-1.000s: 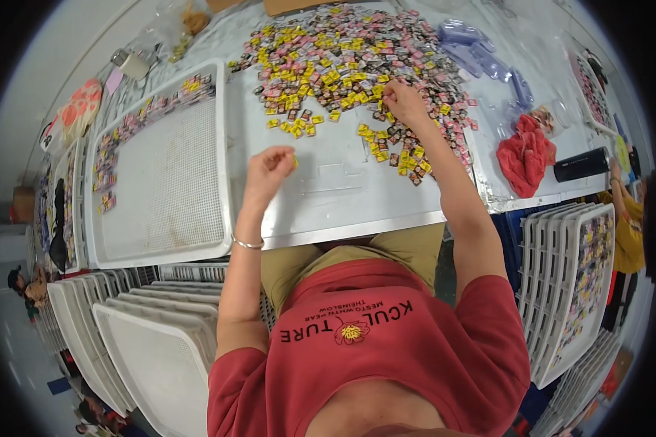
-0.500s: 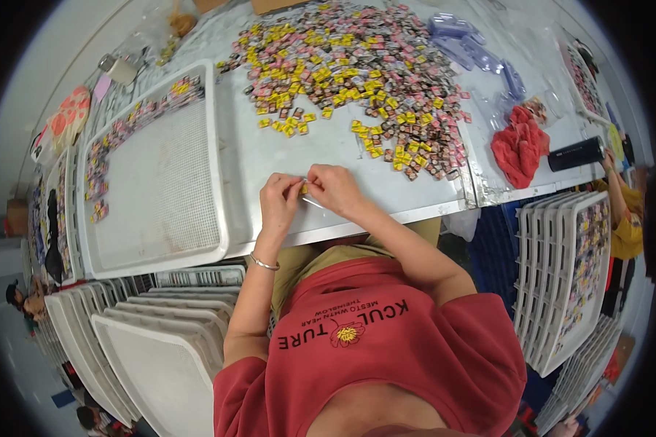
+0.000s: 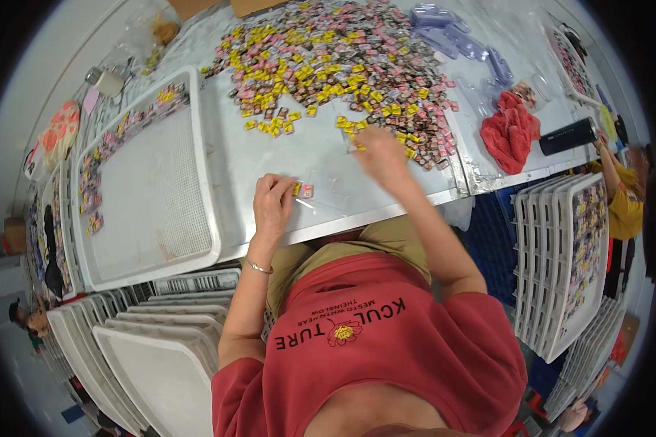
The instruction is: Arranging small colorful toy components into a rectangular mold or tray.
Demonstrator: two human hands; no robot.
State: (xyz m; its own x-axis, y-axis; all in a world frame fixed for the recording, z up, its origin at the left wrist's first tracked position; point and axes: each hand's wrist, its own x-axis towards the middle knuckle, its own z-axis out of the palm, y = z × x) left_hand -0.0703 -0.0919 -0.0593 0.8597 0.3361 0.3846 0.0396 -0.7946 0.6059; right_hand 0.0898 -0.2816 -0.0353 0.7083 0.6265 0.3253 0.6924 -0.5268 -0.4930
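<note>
Yellow and pink packets sorted by hand

Left hand (image 3: pixel 273 200) pinches two small packets (image 3: pixel 302 191), fingers closed, near the surface's (image 3: pixel 321 156) front edge. Right hand (image 3: pixel 379 149), blurred, grip unclear, reaches to the packet pile (image 3: pixel 335 62). White tray (image 3: pixel 149 182) lies at the left edge.

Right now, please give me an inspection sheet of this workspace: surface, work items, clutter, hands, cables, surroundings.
Surface: pale table, bare strip near the front edge.
Work items: large heap of small yellow, pink and dark packets; two small packets at the left hand; clear film lying beside them.
Clutter: red cloth, black cylinder, clear purple cases, white mesh tray with packets along its far and left edges.
Hands: left hand rests on the table, fingers at the two packets; right hand blurred, near the heap's edge, grip unclear.
Cables: nothing seen.
Surroundings: stacked white trays on both sides; another person's yellow sleeve at right.
</note>
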